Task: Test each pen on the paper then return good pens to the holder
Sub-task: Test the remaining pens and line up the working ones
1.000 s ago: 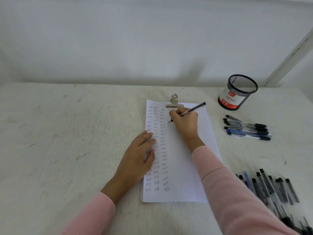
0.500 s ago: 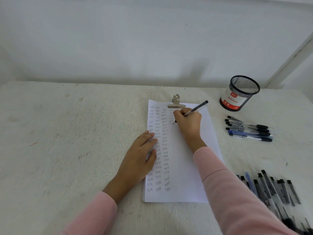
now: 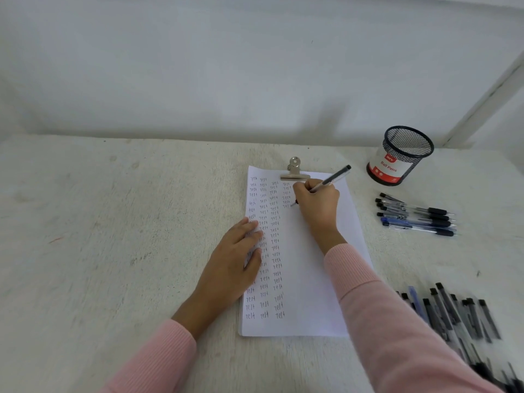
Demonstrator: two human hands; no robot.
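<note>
A white paper (image 3: pixel 312 279) lies on the table, clamped at its top by a metal clip (image 3: pixel 295 173). Columns of the handwritten word "test" fill its left half. My right hand (image 3: pixel 319 205) grips a black-capped pen (image 3: pixel 333 178), its tip on the paper in the fourth column near the top. My left hand (image 3: pixel 235 262) rests flat on the paper's left edge, fingers straight. The black mesh pen holder (image 3: pixel 401 156) stands at the back right and looks empty.
A small row of pens (image 3: pixel 416 215) lies to the right of the paper, below the holder. A larger heap of several pens (image 3: pixel 459 316) lies at the front right, partly behind my right sleeve. A wall runs along the table's far edge.
My right hand with the pen has shifted slightly down and to the right along the fourth column while writing. My left hand has stayed on the paper.
</note>
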